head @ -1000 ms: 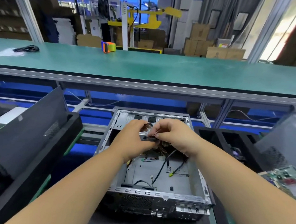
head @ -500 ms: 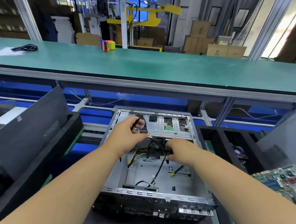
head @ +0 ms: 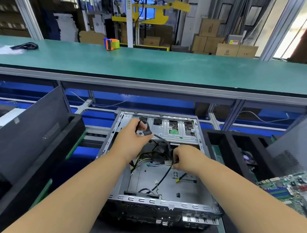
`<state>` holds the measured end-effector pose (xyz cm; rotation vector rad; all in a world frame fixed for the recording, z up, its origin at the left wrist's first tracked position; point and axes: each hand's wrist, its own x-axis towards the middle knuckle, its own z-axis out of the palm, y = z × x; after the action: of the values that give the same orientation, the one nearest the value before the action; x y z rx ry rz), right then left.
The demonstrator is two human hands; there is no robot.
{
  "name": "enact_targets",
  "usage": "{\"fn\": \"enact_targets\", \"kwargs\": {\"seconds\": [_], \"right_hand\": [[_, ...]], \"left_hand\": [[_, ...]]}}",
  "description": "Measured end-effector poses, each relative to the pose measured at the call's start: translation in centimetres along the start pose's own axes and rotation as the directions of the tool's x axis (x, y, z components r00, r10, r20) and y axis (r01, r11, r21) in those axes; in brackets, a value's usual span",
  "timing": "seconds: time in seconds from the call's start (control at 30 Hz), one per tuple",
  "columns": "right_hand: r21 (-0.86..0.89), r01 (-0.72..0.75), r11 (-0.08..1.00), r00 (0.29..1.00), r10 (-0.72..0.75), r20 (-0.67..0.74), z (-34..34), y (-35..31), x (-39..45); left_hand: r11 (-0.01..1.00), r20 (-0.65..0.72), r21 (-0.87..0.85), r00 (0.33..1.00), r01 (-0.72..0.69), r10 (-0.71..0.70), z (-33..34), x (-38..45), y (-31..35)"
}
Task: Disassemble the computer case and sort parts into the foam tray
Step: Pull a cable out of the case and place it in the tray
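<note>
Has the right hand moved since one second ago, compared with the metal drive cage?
Yes. The right hand has dropped from beside the left hand toward the viewer, below the drive cage, gripping a black cable.

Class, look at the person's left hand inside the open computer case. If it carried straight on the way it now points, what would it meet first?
Probably the silver drive cage at the case's far end: the left hand, gripping a black connector, points towards it. Depth is hard to judge.
</note>
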<state>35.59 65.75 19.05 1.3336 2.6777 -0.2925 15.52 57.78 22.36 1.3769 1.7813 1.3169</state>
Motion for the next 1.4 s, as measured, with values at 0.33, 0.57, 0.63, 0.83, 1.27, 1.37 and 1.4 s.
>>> {"fn": "enact_targets", "kwargs": {"seconds": [0.33,0.57,0.63,0.83,1.27,1.37,1.4], "right_hand": [[0.36,-0.111,0.926,0.977,0.169,-0.133,-3.3,1.2,-1.9],[0.726,-0.016,0.687,0.96,0.213,-0.181,-6.4,0.6,-4.4],[0.672,-0.007,0.74,0.965,0.181,-0.19,-5.6,0.4,-4.7],[0.81,-0.033,0.585,0.955,0.259,-0.148,-3.0,1.4,-6.2],[0.948,0.209,-0.238,0.962,0.222,-0.157,-4.6,11.5,-12.9],[0.972,0.129,-0.195,0.968,0.236,-0.081,-4.7,14.7,-14.4],[0.984,0.098,-0.151,0.966,0.254,-0.057,-4.7,15.8,-14.9]], "left_hand": [[0.996,-0.013,-0.093,1.0,-0.018,0.017,-1.5,0.0,2.7],[0.979,0.01,-0.192,0.997,-0.068,0.071,0.4,0.2,4.0],[0.954,0.023,-0.293,0.997,-0.067,0.077,1.8,0.1,4.4],[0.831,0.107,-0.554,0.994,0.053,0.008,6.1,0.3,6.6],[0.298,0.417,-0.861,0.907,0.412,-0.049,18.2,-1.1,14.6],[0.266,0.467,-0.844,0.882,0.466,-0.065,22.3,-1.9,16.0],[0.27,0.486,-0.832,0.872,0.484,-0.066,23.7,-2.2,16.4]]}}
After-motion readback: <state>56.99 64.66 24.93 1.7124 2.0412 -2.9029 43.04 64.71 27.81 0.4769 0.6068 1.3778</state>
